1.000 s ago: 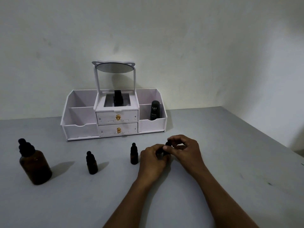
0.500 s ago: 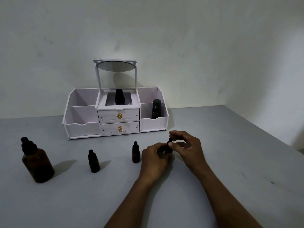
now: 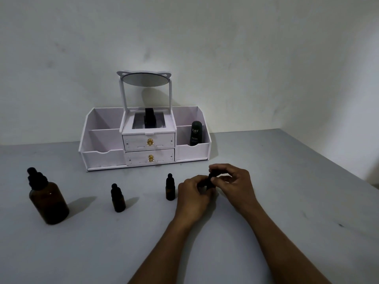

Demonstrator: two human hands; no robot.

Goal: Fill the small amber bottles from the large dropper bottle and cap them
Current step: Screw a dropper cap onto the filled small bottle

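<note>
The large amber dropper bottle [image 3: 48, 199] stands capped at the left of the grey table. Two small amber bottles with black dropper caps stand upright: one [image 3: 118, 198] left of centre, another [image 3: 170, 187] just left of my hands. A third small bottle [image 3: 210, 181] is mostly hidden between my hands. My left hand [image 3: 192, 193] wraps around its body. My right hand [image 3: 233, 182] pinches its black cap from above with thumb and fingers.
A white cosmetic organizer [image 3: 143, 140] with two drawers and an oval mirror stands against the back wall. A dark green tube [image 3: 195, 133] sits in its right compartment, and a black item [image 3: 149, 117] in the middle tray. The table's right edge [image 3: 332, 160] runs diagonally.
My right hand's fingers have shifted on the cap of the small bottle and risen slightly, while the left hand stays on the body. The standing bottles have not moved.
</note>
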